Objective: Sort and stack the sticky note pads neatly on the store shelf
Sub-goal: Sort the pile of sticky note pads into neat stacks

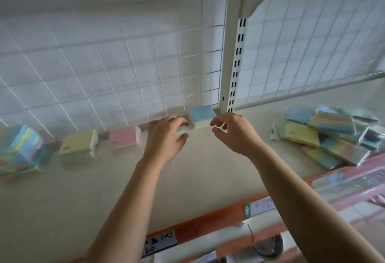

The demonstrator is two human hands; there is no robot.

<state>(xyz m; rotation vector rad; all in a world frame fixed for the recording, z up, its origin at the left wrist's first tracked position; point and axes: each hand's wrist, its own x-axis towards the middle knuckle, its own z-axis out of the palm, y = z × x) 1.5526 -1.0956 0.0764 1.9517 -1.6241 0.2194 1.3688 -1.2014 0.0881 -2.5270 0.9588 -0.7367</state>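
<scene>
A blue-topped sticky note pad point(201, 114) sits at the back of the cream shelf point(108, 187), against the wire grid next to the white upright. My left hand point(166, 137) is just left of it, fingers curled and apart, with a pale wrapper edge near the fingertips. My right hand point(233, 131) hovers at the pad's right front corner, fingers spread, holding nothing. A pink pad point(123, 136) and a yellow pad point(77, 143) lie in a row further left along the back. The image is motion-blurred.
A stack of multicoloured pads point(19, 150) stands at the far left. A loose heap of wrapped pads point(333, 135) lies on the right shelf section. The slotted white upright point(235, 65) divides the sections. An orange price rail point(208, 221) runs along the front edge.
</scene>
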